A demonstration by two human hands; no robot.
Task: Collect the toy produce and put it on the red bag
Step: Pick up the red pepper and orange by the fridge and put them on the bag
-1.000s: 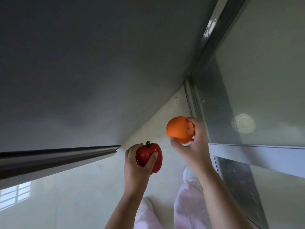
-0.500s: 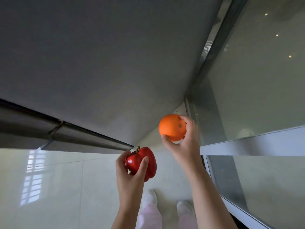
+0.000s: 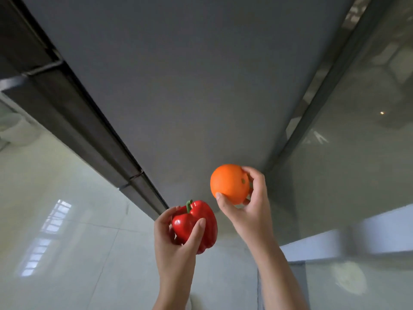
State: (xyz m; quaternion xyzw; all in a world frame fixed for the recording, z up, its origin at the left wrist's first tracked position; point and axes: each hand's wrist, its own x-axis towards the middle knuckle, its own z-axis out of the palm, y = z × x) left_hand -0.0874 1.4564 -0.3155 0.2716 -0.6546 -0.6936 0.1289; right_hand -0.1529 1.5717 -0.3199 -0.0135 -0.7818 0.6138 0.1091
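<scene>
My left hand (image 3: 176,245) grips a glossy red toy bell pepper (image 3: 196,222) with a green stem, low in the middle of the view. Just up and to the right, my right hand (image 3: 250,211) holds a toy orange (image 3: 230,183) between thumb and fingers. The two toys are close but apart. Both are carried in the air in front of a grey wall. The red bag is nowhere in view.
A large grey wall panel (image 3: 190,86) fills the centre. A dark metal rail (image 3: 73,113) runs diagonally down its left side. Glass panels (image 3: 357,142) with a grey frame stand to the right. Pale glossy floor tiles (image 3: 55,220) lie at the lower left.
The view has swung, so the dark rail now runs steeply across the left. Both hands keep their toys; the pepper and the orange have shifted slightly left and up in the frame.
</scene>
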